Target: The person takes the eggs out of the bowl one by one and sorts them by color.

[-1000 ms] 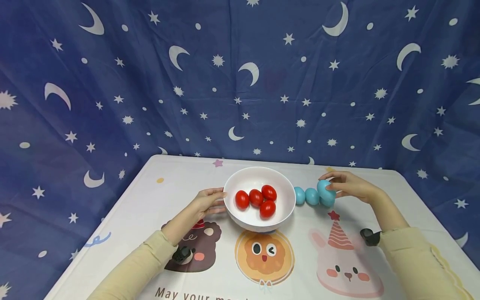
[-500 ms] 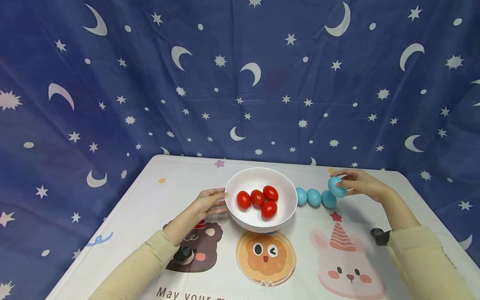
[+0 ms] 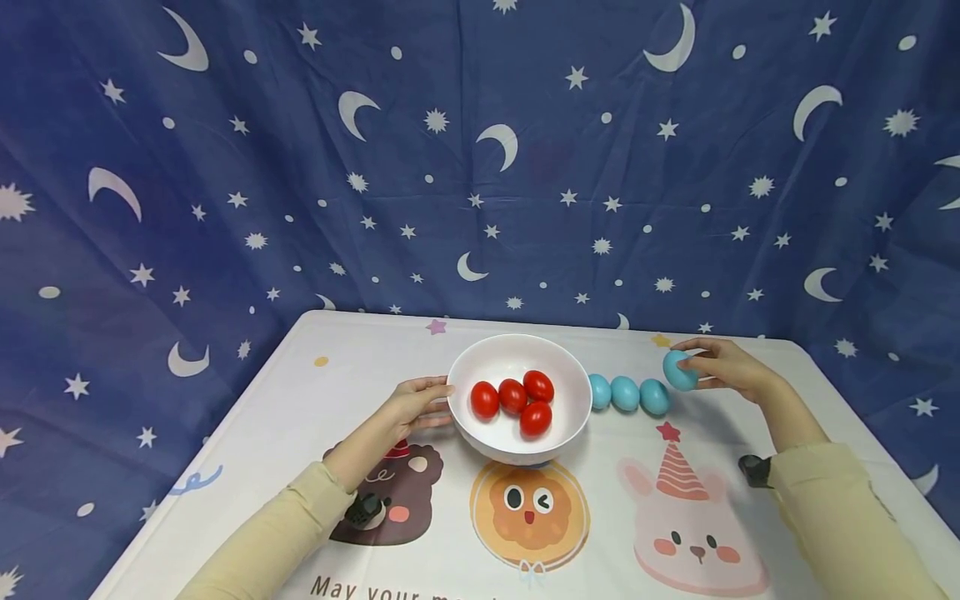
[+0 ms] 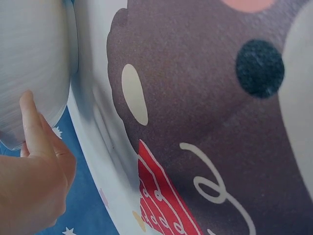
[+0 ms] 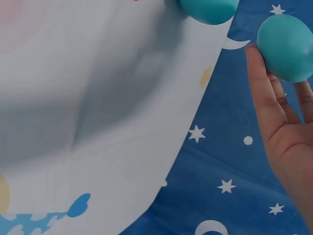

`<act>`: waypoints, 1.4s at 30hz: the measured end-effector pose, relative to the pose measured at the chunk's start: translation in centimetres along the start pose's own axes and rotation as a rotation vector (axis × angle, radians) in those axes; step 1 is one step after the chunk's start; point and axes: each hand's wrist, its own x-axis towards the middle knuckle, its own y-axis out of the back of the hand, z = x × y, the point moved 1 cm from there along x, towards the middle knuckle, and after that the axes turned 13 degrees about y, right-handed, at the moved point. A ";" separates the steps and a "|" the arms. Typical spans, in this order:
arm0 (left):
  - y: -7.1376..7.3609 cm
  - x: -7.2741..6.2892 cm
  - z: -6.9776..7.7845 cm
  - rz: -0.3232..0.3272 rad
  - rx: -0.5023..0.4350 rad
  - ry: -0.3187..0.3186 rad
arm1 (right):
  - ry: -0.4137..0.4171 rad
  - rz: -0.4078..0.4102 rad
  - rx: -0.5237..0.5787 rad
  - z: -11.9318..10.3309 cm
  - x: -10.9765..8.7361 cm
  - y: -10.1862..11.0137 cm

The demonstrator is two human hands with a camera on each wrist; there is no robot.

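Note:
My right hand (image 3: 723, 367) pinches a blue egg (image 3: 679, 371) between thumb and fingers, raised just beyond the right end of a row. In the right wrist view the held egg (image 5: 286, 48) sits at the fingertips. Three more blue eggs lie in that row on the table; the rightmost egg (image 3: 655, 397) is nearest the hand. A white bowl (image 3: 519, 447) stands left of the row with several glossy red eggs (image 3: 536, 418) inside. My left hand (image 3: 412, 404) rests against the bowl's left side, fairly straight fingers at its outer wall (image 4: 41, 54).
The white tablecloth (image 3: 360, 350) carries printed cartoon animals and lettering. Behind the table's far edge hangs a dark blue curtain (image 3: 420, 225) with moons and stars. A small black device (image 3: 753, 471) sits at the right wrist, and another black device (image 3: 363, 510) at the left.
The right hand has lifted the blue egg away to the right, from over the row's right end. The rightmost egg in the row now shows fully. Left hand and bowl stay put.

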 end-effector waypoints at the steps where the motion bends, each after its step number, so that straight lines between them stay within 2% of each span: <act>1: 0.0 0.0 0.0 0.001 0.001 -0.001 | -0.007 0.003 0.001 0.2 0.1 0.0; 8: 0.0 0.1 -0.1 -0.005 0.006 -0.016 | -0.074 0.027 -0.014 1.1 0.1 0.0; 18: 0.0 0.0 -0.1 -0.012 -0.004 -0.020 | -0.135 0.009 -0.051 2.2 -0.3 -0.5; 32: 0.1 -0.1 0.0 -0.023 -0.003 -0.007 | -0.157 -0.023 -0.149 3.3 -0.7 -1.3; 42: 0.0 0.0 -0.1 -0.008 0.004 -0.023 | -0.183 -0.021 -0.137 3.5 -0.6 -1.5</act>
